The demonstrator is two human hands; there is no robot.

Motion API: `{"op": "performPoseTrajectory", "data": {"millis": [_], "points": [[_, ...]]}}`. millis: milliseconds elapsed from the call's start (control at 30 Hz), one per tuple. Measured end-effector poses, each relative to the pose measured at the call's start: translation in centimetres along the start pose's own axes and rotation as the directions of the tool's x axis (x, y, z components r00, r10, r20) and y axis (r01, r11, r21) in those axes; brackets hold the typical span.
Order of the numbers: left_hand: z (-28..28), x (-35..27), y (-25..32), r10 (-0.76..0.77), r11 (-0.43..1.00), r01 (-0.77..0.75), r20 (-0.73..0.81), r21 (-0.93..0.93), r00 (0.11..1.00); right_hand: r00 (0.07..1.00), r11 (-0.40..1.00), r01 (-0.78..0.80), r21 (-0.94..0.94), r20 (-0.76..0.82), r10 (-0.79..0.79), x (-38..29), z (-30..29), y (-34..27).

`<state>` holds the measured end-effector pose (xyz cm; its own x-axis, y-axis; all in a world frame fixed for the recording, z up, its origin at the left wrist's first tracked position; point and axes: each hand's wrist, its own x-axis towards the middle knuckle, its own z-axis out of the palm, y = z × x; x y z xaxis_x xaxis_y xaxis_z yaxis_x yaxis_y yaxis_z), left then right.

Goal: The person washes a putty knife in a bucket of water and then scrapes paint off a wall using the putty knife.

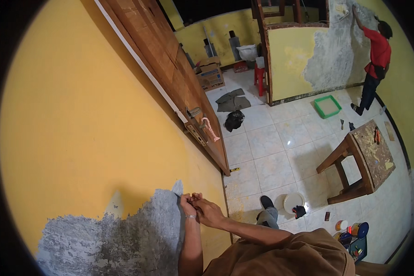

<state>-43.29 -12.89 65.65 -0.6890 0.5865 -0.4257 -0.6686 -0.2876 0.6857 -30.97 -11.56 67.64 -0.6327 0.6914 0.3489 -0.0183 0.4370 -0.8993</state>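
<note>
My left hand (pixel 187 206), with a band at the wrist, is closed around what looks like a scraper (pixel 177 194) against the wall. My right hand (pixel 208 211) closes on the handle end beside it, and the fingers of both hide most of the tool. Before them is the yellow painted wall (pixel 89 131). Below and left of the hands, a broad rough patch of bare grey plaster (pixel 134 238) shows, its upper edge ragged. A narrow pale grey strip (pixel 178 186) reaches up into the paint just beyond my fingers.
A wooden door (pixel 179 69) stands ajar past the wall. On the tiled floor are a white bucket (pixel 289 199) with a dark glove (pixel 299 212), a paint-spattered wooden stool (pixel 372 155), a green tray (pixel 327 106) and paint cans (pixel 360 229). Another person (pixel 377 51) reaches to the far wall.
</note>
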Motion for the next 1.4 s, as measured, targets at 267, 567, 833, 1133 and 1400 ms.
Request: {"op": "performPoseTrajectory", "data": {"millis": [267,567,833,1133,1400], "points": [[-2.0,1.0,-0.5,0.121,0.991,-0.123,0.035,0.057,0.992,0.999,0.998,0.023,-0.058,0.035,-0.021,1.0,-0.8,-0.5],[0.4,1.2,-0.9,0.145,0.989,-0.143,-0.043,0.047,0.988,0.994,0.998,0.029,-0.048,0.11,-0.024,2.7,-2.5,0.2],[1.6,0.5,-0.2,0.085,0.996,-0.084,-0.048,0.02,0.995,0.985,0.992,-0.106,-0.071,0.131,0.114,3.6,-2.3,0.2],[-0.4,0.2,-0.7,0.054,0.993,-0.042,-0.116,0.109,0.992,0.992,0.995,-0.095,0.026,0.086,0.093,1.2,-1.7,-0.3],[-1.2,2.0,-0.1,0.053,0.998,-0.049,-0.112,0.042,0.992,0.996,0.993,-0.072,0.091,0.064,0.066,1.0,-0.5,0.6]]}}
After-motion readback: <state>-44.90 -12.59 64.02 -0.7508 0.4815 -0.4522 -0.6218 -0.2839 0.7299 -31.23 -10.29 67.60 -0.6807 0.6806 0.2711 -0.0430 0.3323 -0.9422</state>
